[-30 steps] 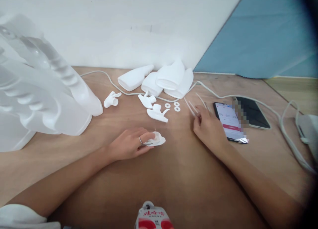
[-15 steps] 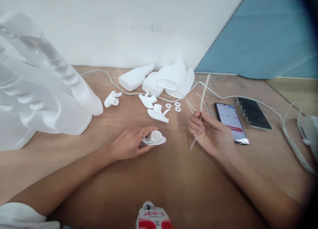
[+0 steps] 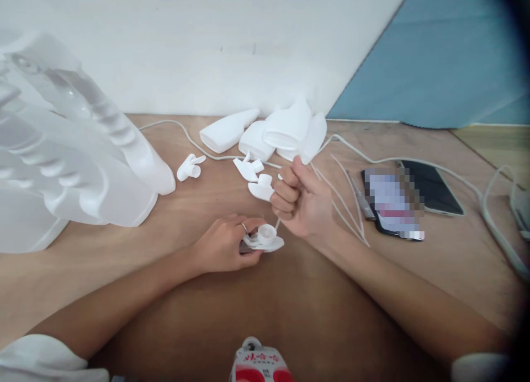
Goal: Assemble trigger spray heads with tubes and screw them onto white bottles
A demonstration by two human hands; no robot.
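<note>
My left hand (image 3: 223, 244) rests low over the table, fingers closed round a white plastic spray head (image 3: 267, 235) whose round socket faces up. My right hand (image 3: 304, 200) is curled into a fist beside it, gripping a thin white plastic tube (image 3: 277, 223). Only a short end of that tube shows below the fist, close to the socket's right side; whether it touches is unclear. Behind the hands lie similar white spray heads (image 3: 248, 169), one partly covered by my right fingers. Another spray head (image 3: 190, 167) lies apart to the left.
White plastic bottles (image 3: 229, 131) are piled by the wall. Large white moulded parts (image 3: 120, 166) stand at left. On the right are loose thin tubes (image 3: 337, 197), two phones (image 3: 393, 205) and a white cable (image 3: 430, 165). A red-and-white packet (image 3: 261, 362) is at the near edge.
My right hand has moved left with the tube, turning so that its lower end comes near the spray head. My left hand keeps its hold, almost in the same place.
</note>
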